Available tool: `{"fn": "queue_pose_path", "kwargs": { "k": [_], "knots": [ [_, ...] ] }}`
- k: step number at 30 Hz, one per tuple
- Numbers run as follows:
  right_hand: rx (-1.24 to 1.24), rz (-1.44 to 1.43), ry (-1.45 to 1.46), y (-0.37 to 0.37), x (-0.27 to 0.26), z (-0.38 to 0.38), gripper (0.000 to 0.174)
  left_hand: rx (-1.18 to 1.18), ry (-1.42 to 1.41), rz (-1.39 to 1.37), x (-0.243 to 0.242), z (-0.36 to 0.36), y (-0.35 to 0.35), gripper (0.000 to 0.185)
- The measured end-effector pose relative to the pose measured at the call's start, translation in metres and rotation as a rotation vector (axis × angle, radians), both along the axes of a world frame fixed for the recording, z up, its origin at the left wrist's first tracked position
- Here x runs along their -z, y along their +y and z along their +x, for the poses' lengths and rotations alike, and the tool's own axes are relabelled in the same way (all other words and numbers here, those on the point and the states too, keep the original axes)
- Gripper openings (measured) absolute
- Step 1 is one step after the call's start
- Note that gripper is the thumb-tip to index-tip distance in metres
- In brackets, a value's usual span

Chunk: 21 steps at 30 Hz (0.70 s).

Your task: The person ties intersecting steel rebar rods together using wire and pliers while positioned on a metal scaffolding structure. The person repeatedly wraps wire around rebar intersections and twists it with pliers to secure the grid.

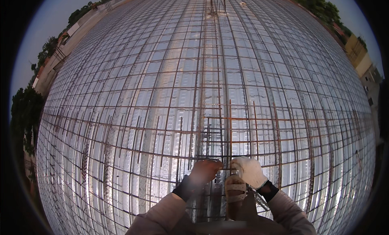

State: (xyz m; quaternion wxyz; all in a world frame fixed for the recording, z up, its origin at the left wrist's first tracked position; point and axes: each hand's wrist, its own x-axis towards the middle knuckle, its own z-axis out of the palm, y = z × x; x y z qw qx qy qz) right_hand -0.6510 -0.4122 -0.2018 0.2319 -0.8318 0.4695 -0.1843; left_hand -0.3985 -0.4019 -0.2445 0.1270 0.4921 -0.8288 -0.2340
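My left hand is bare, with a dark cuff at the wrist. Its fingers are curled in beside a crossing of steel reinforcing bars. Just across from it, my right hand wears a white knit work glove and bends down at the same crossing. What either hand pinches is hidden behind the fingers. Below the gloved hand, my foot in a strapped sandal stands among the bars. Rust-brown bars run up and across just ahead of the hands.
A wide rebar mesh lies over ribbed metal decking. Short bar ends stand out ahead. Upright column bars rise far off. A wall and trees border the left, a yellow building the right.
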Motion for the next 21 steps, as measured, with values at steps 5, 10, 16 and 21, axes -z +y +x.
{"fn": "queue_pose_path", "kwargs": {
  "k": [5, 10, 16, 21],
  "knots": [
    [-0.189, 0.187, 0.225, 0.034, -0.004, 0.013, 0.018, 0.058, -0.038, -0.006, 0.002, 0.009, 0.0, 0.02],
    [-0.147, 0.15, -0.116, 0.013, -0.013, 0.015, 0.021, 0.063, 0.097, 0.06, 0.0, 0.03, 0.007, 0.02],
    [-0.22, 0.116, 0.288, 0.024, -0.013, 0.03, 0.019, 0.031, 0.099, -0.038, -0.01, 0.03, 0.002, 0.022],
    [-0.117, 0.0, -0.015, 0.011, -0.035, 0.026, 0.024, 0.05, 0.075, 0.043, -0.015, 0.029, 0.006, 0.025]
  ]
}}
